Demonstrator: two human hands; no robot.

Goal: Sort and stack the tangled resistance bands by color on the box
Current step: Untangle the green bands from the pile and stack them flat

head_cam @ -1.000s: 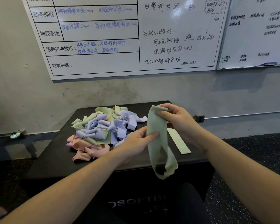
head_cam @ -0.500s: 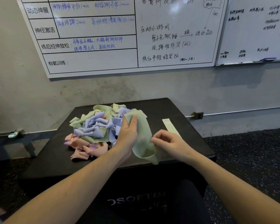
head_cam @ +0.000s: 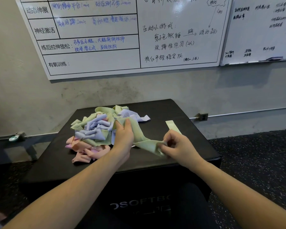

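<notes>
L hand [head_cam: 123, 138] and R hand [head_cam: 176, 147] both pinch one green band [head_cam: 141, 138], stretched btwn them. Only one flat green band [head_cam: 172, 127] sorted, just beyond R hand; tangled pile [head_cam: 96, 131] left of L hand, so most work remains.

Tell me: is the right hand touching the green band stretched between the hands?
Touching. The head view shows the right hand pinching the near end of the green band, its fingertips closed on the fabric, while the left hand grips the far end.
</notes>
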